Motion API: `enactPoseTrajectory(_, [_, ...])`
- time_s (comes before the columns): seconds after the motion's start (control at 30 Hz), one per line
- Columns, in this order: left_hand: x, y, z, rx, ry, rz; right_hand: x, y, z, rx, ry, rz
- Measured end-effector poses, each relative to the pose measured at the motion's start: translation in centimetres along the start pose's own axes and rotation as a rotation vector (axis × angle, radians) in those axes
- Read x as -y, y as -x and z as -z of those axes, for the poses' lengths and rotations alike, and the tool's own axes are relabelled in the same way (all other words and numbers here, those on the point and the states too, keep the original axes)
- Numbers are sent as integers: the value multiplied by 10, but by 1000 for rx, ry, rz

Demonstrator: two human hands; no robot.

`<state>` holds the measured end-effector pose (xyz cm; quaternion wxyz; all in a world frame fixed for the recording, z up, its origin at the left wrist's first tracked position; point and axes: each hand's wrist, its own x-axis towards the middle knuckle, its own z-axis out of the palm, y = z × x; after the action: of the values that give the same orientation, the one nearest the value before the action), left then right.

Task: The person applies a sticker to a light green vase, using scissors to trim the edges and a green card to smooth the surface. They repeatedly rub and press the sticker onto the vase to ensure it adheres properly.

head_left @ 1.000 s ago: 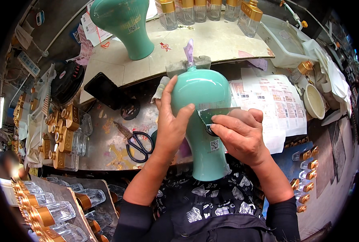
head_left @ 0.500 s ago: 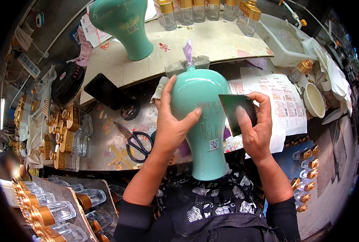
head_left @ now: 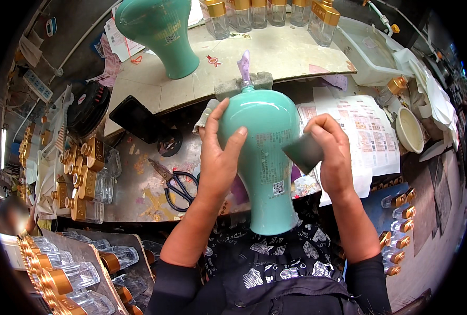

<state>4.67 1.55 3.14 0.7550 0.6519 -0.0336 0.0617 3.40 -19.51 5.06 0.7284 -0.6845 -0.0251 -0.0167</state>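
Note:
A glossy green vase-shaped bottle (head_left: 260, 115) leans toward me, its base at my apron and its neck resting on a grey cloth pad (head_left: 265, 81). Lilac wrapping (head_left: 244, 65) sticks up from the neck. Fine printed text and a square code mark its front. My left hand (head_left: 216, 155) grips the bottle's left side, thumb lying on its shoulder. Pinched in my right hand (head_left: 334, 152) is a thin dark green flat sheet (head_left: 303, 153), blurred by motion, with its edge close to the bottle's right side; whether they touch I cannot tell.
Scissors (head_left: 178, 184) and a phone on a stand (head_left: 135, 119) lie left on the table. Another green bottle (head_left: 168, 39) and several gold-capped glass bottles (head_left: 323, 23) stand on the raised board. Printed sheets (head_left: 367, 131) and a bowl (head_left: 408, 131) are at right.
The sheet in my right hand has tilted and swung downward, its face turning, while the fingers curled over. My left thumb has slid up and left on the bottle. The bottle stays put.

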Motion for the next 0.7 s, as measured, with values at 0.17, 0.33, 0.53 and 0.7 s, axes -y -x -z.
enactPoseTrajectory(0.17, [0,1,0,1,-163,-26,11,-14,-14,12,617,-20])
enactPoseTrajectory(0.33, [-5,4,-4,-3,-185,-1,16,-21,-17,77,779,-79])
enactPoseTrajectory(0.53, [-5,1,-3,20,-37,0,27,-24,-18,116,727,-195])
enactPoseTrajectory(0.7, [-1,1,-1,15,-107,8,17,-23,-19,69,792,-74])
